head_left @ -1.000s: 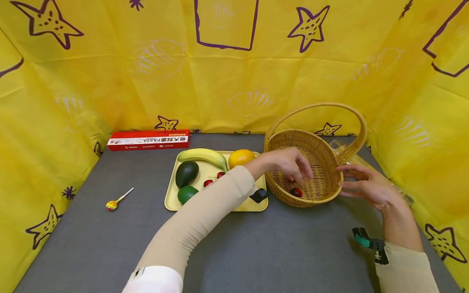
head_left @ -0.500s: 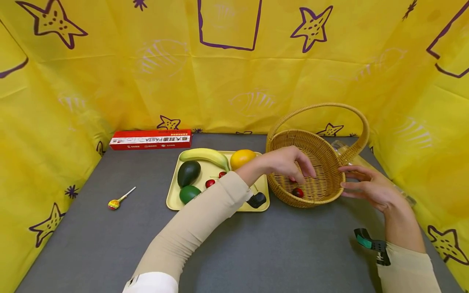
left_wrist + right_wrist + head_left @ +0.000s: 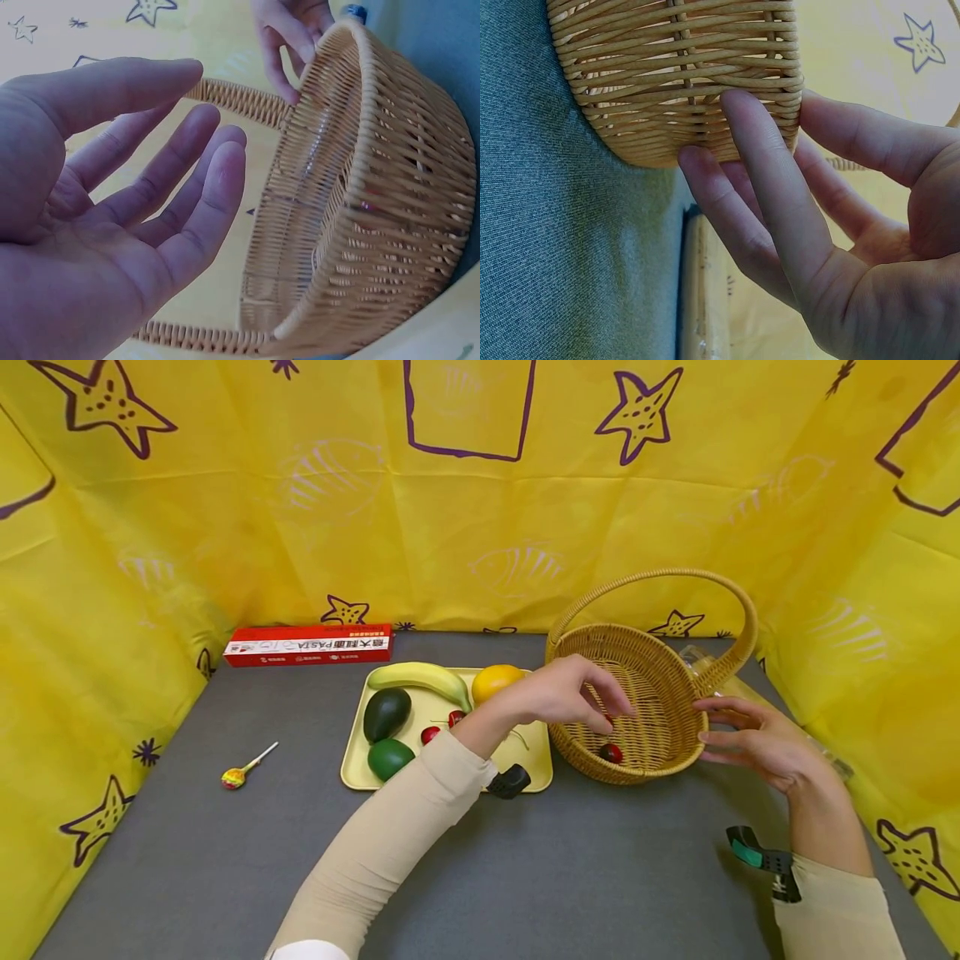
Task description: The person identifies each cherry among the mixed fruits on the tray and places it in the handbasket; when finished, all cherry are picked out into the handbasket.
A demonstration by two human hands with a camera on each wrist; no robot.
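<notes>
My left hand (image 3: 558,697) is over the near left part of a round wicker basket (image 3: 667,693). In the left wrist view its fingers are spread and hold nothing. Inside the basket lies a dark red cherry (image 3: 611,752); a second red one shows partly beneath my left fingertips. My right hand (image 3: 761,743) touches the basket's right side. In the right wrist view, its fingers (image 3: 761,146) lie long against the outer wicker and the thumb is at the rim.
Left of the basket, a cream tray (image 3: 450,783) bears a banana (image 3: 420,677), an orange fruit (image 3: 495,681), an avocado (image 3: 386,714), a green fruit (image 3: 390,760) and cherries (image 3: 431,735). A red pasta box (image 3: 307,646) and a lollipop (image 3: 234,777) lie farther left.
My left hand has drawn back leftward above the basket, and the left sleeve has shifted left, uncovering more of the green fruit. The right hand keeps its place on the basket.
</notes>
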